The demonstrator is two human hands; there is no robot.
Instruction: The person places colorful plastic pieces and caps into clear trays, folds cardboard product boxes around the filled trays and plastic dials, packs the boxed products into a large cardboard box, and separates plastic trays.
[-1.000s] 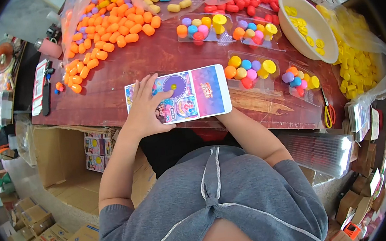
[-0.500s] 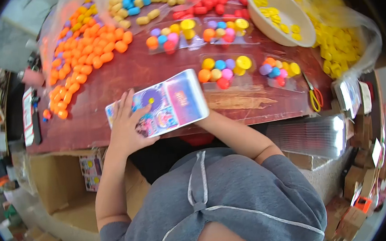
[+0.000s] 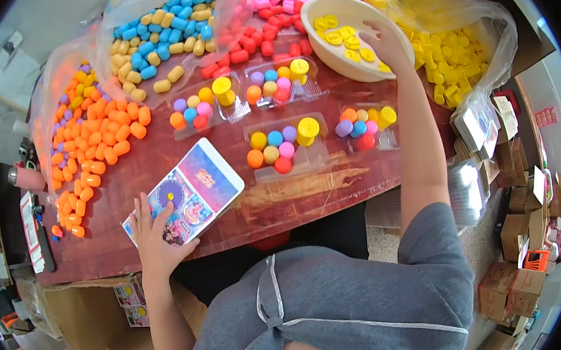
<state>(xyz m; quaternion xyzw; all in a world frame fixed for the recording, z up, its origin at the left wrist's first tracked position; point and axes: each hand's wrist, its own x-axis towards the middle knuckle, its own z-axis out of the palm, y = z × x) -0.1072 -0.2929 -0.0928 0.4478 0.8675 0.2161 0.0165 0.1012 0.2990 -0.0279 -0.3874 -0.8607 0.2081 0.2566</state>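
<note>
Left of the bowl and nearer the body is the card, slanted, with a white far edge, a purple-blue panel with red lettering, and a purple wheel beside pink pictures. The left hand is on it, fingers spread across its near end. Over the inside of the bowl, which is pale and contains yellow discs, reaches the right hand; whether it pinches one, I cannot tell. Left of and below the bowl sit four clear trays of coloured balls, each with a yellow piece. Right of it, a clear bag contains yellow pieces.
</note>
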